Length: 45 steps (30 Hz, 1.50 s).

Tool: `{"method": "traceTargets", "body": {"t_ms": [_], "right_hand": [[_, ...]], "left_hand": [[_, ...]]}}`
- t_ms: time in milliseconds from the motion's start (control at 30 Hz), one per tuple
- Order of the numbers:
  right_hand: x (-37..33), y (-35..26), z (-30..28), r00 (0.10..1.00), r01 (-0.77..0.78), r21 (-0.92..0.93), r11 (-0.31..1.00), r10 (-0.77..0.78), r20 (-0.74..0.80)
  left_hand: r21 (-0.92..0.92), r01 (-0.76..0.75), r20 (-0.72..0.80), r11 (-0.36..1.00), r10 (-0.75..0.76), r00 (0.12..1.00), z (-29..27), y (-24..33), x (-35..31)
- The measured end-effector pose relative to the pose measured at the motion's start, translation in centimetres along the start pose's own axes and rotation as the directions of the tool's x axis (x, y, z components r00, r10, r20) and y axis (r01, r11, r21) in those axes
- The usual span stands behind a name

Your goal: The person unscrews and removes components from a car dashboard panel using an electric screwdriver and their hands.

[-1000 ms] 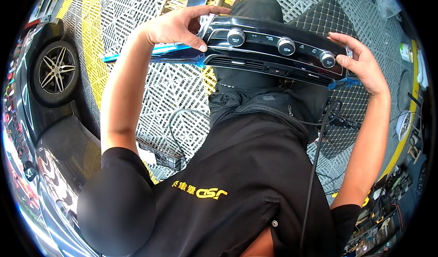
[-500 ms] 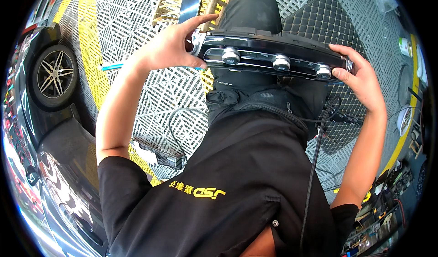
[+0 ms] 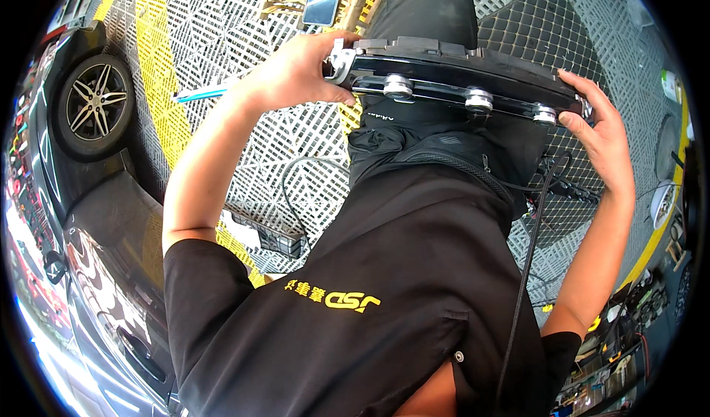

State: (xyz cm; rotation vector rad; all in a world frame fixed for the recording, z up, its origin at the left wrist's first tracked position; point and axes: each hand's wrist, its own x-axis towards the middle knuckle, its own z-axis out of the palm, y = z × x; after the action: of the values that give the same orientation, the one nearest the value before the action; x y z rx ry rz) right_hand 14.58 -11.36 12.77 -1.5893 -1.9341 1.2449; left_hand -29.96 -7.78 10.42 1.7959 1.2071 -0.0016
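Gripping one black control panel [image 3: 451,73] with three silver knobs [image 3: 478,99], left hand [image 3: 299,69] at 9 o'clock, right hand [image 3: 603,136] at 3, fingers [image 3: 584,125] of both curled closed round its ends

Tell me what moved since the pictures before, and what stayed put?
The black control panel with silver knobs tipped over: a second ago its front faced the camera, now we see it nearly edge-on, knobs pointing down. It also sits higher in the picture. The left hand and right hand stayed gripping its two ends. The car wheel and grid floor did not change.
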Motion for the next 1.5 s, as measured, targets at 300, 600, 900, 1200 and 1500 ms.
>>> {"method": "traceTargets", "body": {"t_ms": [300, 600, 900, 1200, 1500], "right_hand": [[0.3, 0.0, -0.2, 1.0, 0.02, -0.001, 1.0, -0.02, -0.001], [-1.2, 0.9, -1.3, 0.993, 0.114, -0.088, 0.99, -0.111, 0.048], [-10.8, 3.1, -0.4, 0.926, 0.107, -0.253, 0.962, -0.189, -0.328], [-15.5, 8.1, 0.3, 0.801, 0.149, -0.092, 0.985, -0.175, -0.572], [-15.8, 10.6, -1.4, 0.739, 0.261, -0.008, 0.965, -0.205, -0.642]], "left_hand": [[-0.028, 0.015, -0.019, 1.0, -0.015, 1.0, 0.6, -0.3, -0.3], [0.172, -0.08, -0.14, 0.982, 0.105, 0.985, 1.1, 1.3, -0.9], [0.545, -0.476, -0.072, 0.69, 0.605, 0.793, -0.4, 9.7, 1.3], [0.484, -0.404, 0.0, 0.776, 0.462, 0.887, 0.6, 13.5, 8.3], [0.461, -0.438, 0.046, 0.772, 0.472, 0.881, 1.9, 15.5, 10.4]]}}
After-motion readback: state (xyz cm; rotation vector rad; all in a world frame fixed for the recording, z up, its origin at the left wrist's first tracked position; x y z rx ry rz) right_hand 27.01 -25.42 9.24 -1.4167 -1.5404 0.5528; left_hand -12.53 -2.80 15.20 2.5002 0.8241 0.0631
